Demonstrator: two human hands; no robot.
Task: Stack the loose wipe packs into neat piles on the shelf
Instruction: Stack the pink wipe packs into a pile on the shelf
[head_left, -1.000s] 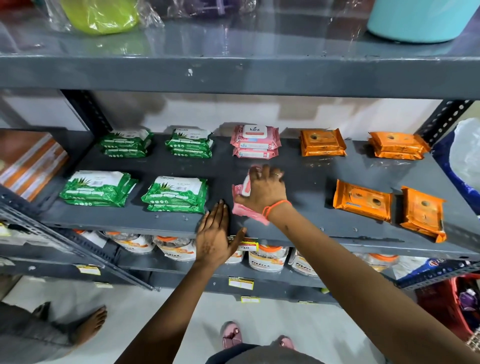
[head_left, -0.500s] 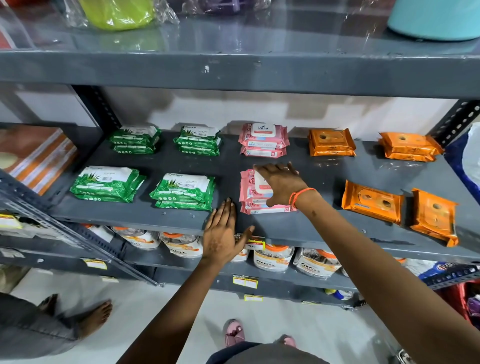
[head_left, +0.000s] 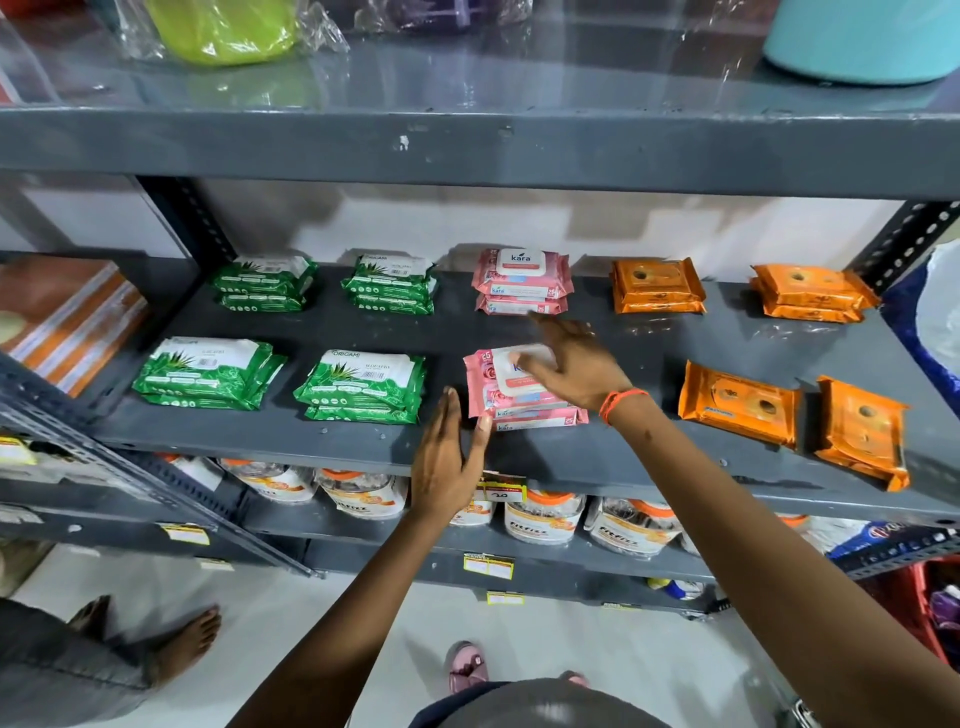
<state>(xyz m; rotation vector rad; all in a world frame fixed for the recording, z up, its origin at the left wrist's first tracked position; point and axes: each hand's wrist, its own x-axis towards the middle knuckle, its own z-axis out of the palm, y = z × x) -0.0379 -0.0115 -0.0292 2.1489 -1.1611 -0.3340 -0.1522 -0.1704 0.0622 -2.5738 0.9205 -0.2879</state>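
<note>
On the grey shelf (head_left: 639, 343), a front pile of pink wipe packs (head_left: 491, 397) lies slightly fanned. My right hand (head_left: 576, 364) rests on its top pack with fingers spread, gripping nothing. My left hand (head_left: 447, 457) stands flat and open at the pile's lower left corner, the thumb touching it. A second pink pile (head_left: 522, 280) sits behind. Green piles (head_left: 208, 371) (head_left: 363, 384) (head_left: 265, 283) (head_left: 389, 283) fill the left. Orange packs sit at the right: two piles at the back (head_left: 657, 286) (head_left: 810, 291), two in front (head_left: 737, 402) (head_left: 862, 431).
The upper shelf's edge (head_left: 467, 150) hangs low over the packs. Plastic jars (head_left: 540, 519) line the shelf below. Another person's bare foot (head_left: 187, 639) is on the floor at the left. A red basket (head_left: 935, 603) stands low at the right.
My right hand held a pink pack tilted up, then laid it flat on the front pink pile and opened its fingers. My left hand moved slightly up against the pile's corner.
</note>
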